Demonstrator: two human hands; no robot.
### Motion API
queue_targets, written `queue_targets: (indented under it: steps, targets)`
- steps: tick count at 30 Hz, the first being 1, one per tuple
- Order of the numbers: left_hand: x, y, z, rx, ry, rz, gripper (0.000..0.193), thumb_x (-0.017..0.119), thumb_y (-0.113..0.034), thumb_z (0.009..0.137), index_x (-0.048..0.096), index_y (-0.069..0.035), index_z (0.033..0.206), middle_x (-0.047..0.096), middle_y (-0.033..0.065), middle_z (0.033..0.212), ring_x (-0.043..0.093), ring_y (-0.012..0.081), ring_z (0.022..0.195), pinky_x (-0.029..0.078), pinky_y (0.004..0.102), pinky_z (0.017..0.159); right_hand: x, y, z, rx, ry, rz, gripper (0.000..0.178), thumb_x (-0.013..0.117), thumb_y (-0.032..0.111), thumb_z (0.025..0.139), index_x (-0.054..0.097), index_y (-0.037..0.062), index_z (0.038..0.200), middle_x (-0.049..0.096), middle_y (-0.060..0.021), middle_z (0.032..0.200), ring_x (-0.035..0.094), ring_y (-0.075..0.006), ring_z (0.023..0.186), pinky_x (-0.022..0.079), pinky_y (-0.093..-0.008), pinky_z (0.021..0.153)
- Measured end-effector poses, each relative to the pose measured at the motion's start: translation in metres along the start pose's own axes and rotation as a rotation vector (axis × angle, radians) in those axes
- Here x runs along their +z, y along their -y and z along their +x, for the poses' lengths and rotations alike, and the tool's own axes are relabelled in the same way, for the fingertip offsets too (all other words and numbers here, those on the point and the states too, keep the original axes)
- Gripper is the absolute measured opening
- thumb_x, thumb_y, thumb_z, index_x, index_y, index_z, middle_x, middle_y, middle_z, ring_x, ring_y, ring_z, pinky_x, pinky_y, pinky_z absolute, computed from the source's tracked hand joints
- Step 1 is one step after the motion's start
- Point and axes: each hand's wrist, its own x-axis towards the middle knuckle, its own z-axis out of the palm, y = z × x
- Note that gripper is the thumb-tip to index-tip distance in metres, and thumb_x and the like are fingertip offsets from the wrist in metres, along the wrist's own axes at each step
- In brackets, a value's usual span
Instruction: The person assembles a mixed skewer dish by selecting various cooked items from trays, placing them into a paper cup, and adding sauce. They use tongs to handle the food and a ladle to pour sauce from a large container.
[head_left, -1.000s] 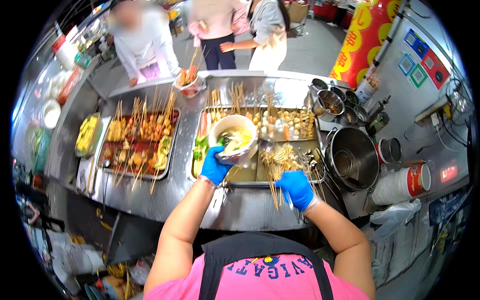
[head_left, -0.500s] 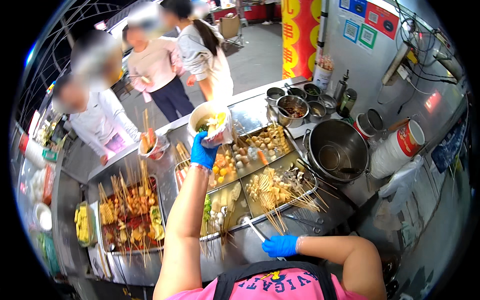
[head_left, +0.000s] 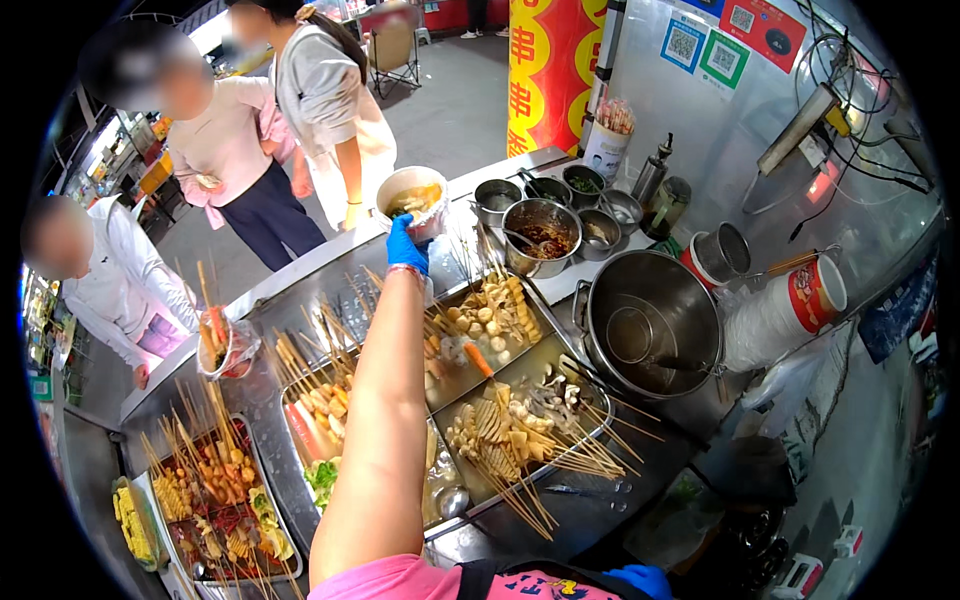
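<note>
My left hand [head_left: 408, 246], in a blue glove, grips a white bowl [head_left: 436, 222] with a clear plastic bag around it. Broth and pieces of food show inside the bowl, held near the counter's far edge. At the lower edge, my right hand [head_left: 640, 580] shows only as a patch of blue glove beside my pink shirt; its fingers are hidden. A ladle [head_left: 453, 500] rests in the near part of the divided metal tray [head_left: 612, 425], where skewers stand in broth. My left forearm hides part of this tray.
Left of it stands a tray of skewers in red broth [head_left: 297, 560]. Sauce pots [head_left: 540, 265] and a large steel pot [head_left: 590, 330] stand at right, near stacked paper bowls [head_left: 765, 325]. Across the counter, a person holds a bagged bowl of skewers [head_left: 240, 350]; two others stand behind.
The view has shifted, and my left arm reaches farther toward the counter's far side with the bowl. My right hand has left the ladle handle and moved down to the lower edge.
</note>
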Motion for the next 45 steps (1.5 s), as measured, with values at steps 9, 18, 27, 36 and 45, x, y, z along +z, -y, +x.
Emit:
queue_targets:
  steps: [9, 18, 27, 36, 45]
  targets:
    - [-0.056, 0.037, 0.093, 0.227, -0.396, 0.345, 0.079, 0.064, -0.02, 0.065, 0.024, 0.004, 0.129, 0.045, 0.0221, 0.118, 0.056, 0.0296, 0.094, 0.051, 0.0419, 0.072, -0.028, -0.06, -0.059, 0.111, -0.049, -0.907, 0.027, 0.053, 0.018, 0.085, 0.061, 0.0117, 0.11, 0.062, -0.0087, 0.102, 0.058, -0.0199, 0.09, 0.046, -0.03, 0.082]
    - [-0.055, 0.008, 0.086, 0.039, -0.209, 0.262, 0.047, 0.039, -0.037, 0.092, 0.044, -0.005, 0.127, 0.054, 0.0135, 0.118, 0.058, 0.0268, 0.1, 0.048, 0.0384, 0.085, -0.049, -0.061, -0.026, 0.219, 0.07, -0.836, 0.032, 0.049, 0.014, 0.085, 0.058, 0.0119, 0.116, 0.059, -0.0096, 0.109, 0.056, -0.0228, 0.099, 0.042, -0.0325, 0.089]
    - [0.03, -0.098, -0.046, 0.923, -0.232, 0.505, 0.087, 0.078, -0.017, 0.06, 0.03, 0.008, 0.129, 0.043, 0.0222, 0.123, 0.042, 0.0308, 0.115, 0.035, 0.0357, 0.097, -0.062, -0.06, 0.015, 0.145, 0.211, -0.95, 0.036, 0.048, 0.015, 0.085, 0.055, 0.0126, 0.12, 0.055, -0.0116, 0.118, 0.052, -0.0257, 0.107, 0.038, -0.0348, 0.094]
    - [-0.275, -0.316, -0.149, 0.501, -1.529, 0.709, 0.065, 0.05, -0.053, 0.082, 0.054, 0.006, 0.108, 0.057, 0.0281, 0.104, 0.057, 0.0407, 0.094, 0.047, 0.0461, 0.078, -0.065, -0.033, 0.055, 0.195, 0.231, -1.041, 0.035, 0.049, 0.013, 0.083, 0.057, 0.0124, 0.117, 0.055, -0.012, 0.118, 0.053, -0.0257, 0.104, 0.04, -0.0347, 0.09]
    - [-0.404, -0.372, -0.103, 0.084, -0.912, 1.627, 0.04, 0.038, -0.028, 0.084, 0.062, -0.002, 0.102, 0.056, 0.0231, 0.11, 0.054, 0.0355, 0.103, 0.044, 0.0437, 0.084, -0.056, -0.022, 0.04, 0.33, 0.189, -1.112, 0.034, 0.05, 0.012, 0.082, 0.058, 0.0121, 0.115, 0.055, -0.0125, 0.117, 0.054, -0.0257, 0.101, 0.042, -0.0346, 0.085]
